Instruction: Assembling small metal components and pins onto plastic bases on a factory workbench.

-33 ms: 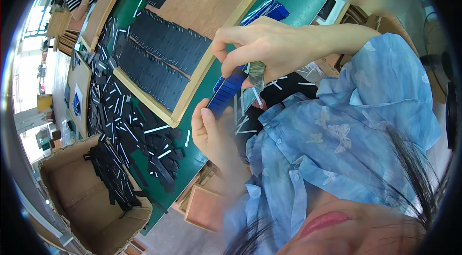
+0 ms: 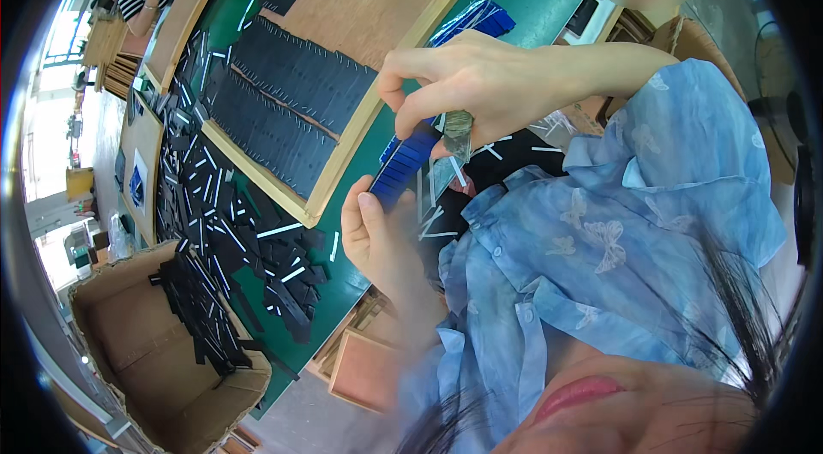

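Between my two hands is a small blue piece (image 2: 400, 166) crossed by dark bands; its exact kind I cannot tell. My left hand (image 2: 370, 227) pinches its lower end between thumb and fingers. At its upper end, my right hand (image 2: 467, 81) is bent over it with thumb and fingertips closed on it. A shiny, greenish see-through bit (image 2: 458, 130) shows under my right palm, partly hidden. Just beyond lies a wooden-framed board (image 2: 313, 212), with overlapping rows of dark rectangular pieces (image 2: 283, 124) on it. A stack of shiny blue pieces (image 2: 489, 21) rests beside the frame.
Black strips and white slivers (image 2: 227, 222) are heaped on the green table (image 2: 339, 270) left of the frame. An open cardboard box (image 2: 129, 308) stands at the lower left, with black strips hanging over its edge. Another person's arm (image 2: 146, 17) shows at the far left.
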Tool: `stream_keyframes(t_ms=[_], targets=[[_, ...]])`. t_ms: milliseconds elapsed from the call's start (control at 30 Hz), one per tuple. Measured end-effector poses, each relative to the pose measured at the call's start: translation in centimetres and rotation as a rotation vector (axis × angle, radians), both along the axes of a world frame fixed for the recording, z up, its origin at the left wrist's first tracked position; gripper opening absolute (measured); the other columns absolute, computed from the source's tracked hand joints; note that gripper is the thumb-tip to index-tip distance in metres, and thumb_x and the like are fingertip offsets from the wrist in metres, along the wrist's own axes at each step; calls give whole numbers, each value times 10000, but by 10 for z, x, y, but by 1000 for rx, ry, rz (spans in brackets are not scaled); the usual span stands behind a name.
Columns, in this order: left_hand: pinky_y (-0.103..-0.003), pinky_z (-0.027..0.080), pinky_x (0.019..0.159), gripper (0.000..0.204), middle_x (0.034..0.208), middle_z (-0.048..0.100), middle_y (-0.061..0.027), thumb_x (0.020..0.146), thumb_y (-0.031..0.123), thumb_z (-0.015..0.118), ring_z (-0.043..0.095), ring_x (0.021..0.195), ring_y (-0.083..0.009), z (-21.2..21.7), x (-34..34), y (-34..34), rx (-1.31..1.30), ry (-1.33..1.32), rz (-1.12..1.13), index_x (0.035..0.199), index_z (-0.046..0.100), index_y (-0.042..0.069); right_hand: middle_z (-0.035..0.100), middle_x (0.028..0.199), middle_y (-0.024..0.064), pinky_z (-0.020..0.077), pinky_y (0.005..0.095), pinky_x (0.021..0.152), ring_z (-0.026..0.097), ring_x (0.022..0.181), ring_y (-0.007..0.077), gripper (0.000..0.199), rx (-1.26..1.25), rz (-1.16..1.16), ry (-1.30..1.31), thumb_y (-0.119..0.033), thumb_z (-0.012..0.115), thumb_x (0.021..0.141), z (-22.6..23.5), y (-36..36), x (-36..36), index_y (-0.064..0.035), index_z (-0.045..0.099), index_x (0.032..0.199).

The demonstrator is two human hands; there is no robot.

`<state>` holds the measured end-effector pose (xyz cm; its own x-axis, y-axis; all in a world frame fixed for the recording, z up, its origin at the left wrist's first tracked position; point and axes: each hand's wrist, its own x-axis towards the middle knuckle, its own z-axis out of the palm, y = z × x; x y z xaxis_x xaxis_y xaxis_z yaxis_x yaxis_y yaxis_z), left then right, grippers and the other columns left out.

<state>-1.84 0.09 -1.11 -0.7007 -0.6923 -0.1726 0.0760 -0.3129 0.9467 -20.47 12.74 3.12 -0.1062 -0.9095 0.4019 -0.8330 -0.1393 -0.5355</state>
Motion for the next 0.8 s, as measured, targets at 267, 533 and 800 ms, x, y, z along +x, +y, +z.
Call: stream_keyframes(t_ms=[267, 533, 800], targets=[[-254, 549, 608, 270, 894, 620, -156, 966, 176, 487, 636, 690, -190, 8, 6, 0, 57, -2, 34, 1090, 546, -55, 541, 983, 12, 474, 345, 600, 611, 787, 218, 300, -34, 49, -37, -141, 784, 606, 3, -5, 3, -123, 637, 866], [-252, 552, 607, 269, 897, 621, -159, 965, 173, 488, 636, 687, -189, 7, 4, -2, 47, -4, -7, 1088, 547, -59, 542, 992, 24, 475, 346, 612, 609, 800, 229, 313, -12, 22, -28, -138, 785, 602, 1, 0, 1, -114, 635, 876], [-217, 502, 646, 268, 904, 632, -119, 950, 218, 527, 624, 730, -132, 15, 8, 11, -58, -24, -12, 1088, 559, -9, 572, 985, 120, 466, 358, 778, 576, 951, 282, 464, 84, -75, -292, -373, 715, 701, -18, -15, -5, -60, 575, 1014]])
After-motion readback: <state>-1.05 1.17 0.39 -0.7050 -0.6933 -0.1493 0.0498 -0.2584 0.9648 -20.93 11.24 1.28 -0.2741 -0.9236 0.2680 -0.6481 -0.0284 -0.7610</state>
